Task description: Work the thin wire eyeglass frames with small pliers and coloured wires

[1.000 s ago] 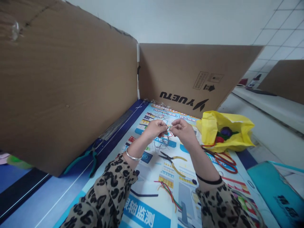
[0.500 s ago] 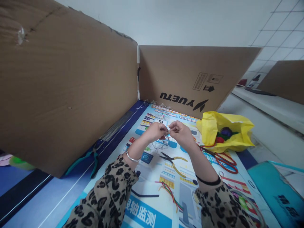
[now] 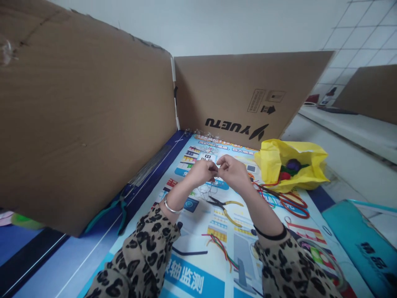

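Note:
My left hand and my right hand meet over the middle of the printed sheet, fingertips pinched together and almost touching. Whatever sits between the fingertips is too small to make out. Thin tangled wire shows just below the hands. Nearer to me lie pliers with yellow handles, their jaws apart. A bundle of red, green and yellow cords rests closer still.
Cardboard panels stand at the left and back. On the right are a yellow bag with coloured balls inside, red-handled scissors and a teal box. Teal-handled pliers lie beside the left panel.
The view has shifted slightly, so the surroundings sit a little further left and higher. Both hands stay pinched together in nearly the same place.

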Motion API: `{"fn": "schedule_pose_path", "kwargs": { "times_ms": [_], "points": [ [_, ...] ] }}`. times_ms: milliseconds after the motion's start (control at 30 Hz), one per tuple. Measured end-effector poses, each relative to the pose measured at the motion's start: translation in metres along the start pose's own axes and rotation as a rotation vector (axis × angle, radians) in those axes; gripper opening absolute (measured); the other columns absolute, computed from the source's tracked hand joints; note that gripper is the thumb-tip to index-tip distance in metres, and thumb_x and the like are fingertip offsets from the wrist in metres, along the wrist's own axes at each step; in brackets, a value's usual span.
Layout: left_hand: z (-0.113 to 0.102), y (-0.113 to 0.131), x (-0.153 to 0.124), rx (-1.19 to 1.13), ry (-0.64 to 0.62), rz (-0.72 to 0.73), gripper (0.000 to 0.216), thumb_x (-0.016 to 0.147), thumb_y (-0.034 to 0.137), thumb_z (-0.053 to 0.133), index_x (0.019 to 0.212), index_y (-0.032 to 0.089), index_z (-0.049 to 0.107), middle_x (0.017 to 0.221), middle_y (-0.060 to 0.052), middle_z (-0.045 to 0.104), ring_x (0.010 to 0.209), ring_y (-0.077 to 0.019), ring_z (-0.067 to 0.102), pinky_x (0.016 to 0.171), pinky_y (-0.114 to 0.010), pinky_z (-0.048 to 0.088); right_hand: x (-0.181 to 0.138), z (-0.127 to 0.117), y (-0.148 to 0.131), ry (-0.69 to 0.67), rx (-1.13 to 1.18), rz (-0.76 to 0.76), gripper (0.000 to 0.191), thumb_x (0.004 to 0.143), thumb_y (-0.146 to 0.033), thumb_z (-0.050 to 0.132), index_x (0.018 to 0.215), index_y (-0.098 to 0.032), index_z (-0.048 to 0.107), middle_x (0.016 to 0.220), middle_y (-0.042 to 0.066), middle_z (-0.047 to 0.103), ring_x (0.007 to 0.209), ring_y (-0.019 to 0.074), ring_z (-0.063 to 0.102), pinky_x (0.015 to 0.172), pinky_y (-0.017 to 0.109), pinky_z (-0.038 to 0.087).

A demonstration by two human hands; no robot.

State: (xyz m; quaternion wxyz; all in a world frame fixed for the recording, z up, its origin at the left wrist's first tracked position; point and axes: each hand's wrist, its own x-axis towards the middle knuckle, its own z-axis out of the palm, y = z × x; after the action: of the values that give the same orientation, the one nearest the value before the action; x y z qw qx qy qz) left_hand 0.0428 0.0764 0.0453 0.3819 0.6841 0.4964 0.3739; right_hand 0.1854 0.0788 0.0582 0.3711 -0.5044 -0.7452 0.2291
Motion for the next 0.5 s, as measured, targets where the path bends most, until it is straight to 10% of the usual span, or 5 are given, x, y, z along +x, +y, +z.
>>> {"fn": "schedule_pose_path", "kwargs": {
  "times_ms": [500],
  "points": [
    [-0.011,0.01,-0.004,-0.34,-0.097,0.001,0.029,0.069,0.04,0.065,0.069,0.012,0.055,0.058,-0.001,0.06,0.048,-0.0088,0.057,0.048,-0.02,0.043,0.0,-0.024,-0.001,-0.026,0.039,-0.141,0.011,0.072,-0.022,0.05,0.076,-0.021,0.06,0.07,0.0,0.065,0.061,0.0129,0.057,0.055,0.023,0.043]
  ]
}}
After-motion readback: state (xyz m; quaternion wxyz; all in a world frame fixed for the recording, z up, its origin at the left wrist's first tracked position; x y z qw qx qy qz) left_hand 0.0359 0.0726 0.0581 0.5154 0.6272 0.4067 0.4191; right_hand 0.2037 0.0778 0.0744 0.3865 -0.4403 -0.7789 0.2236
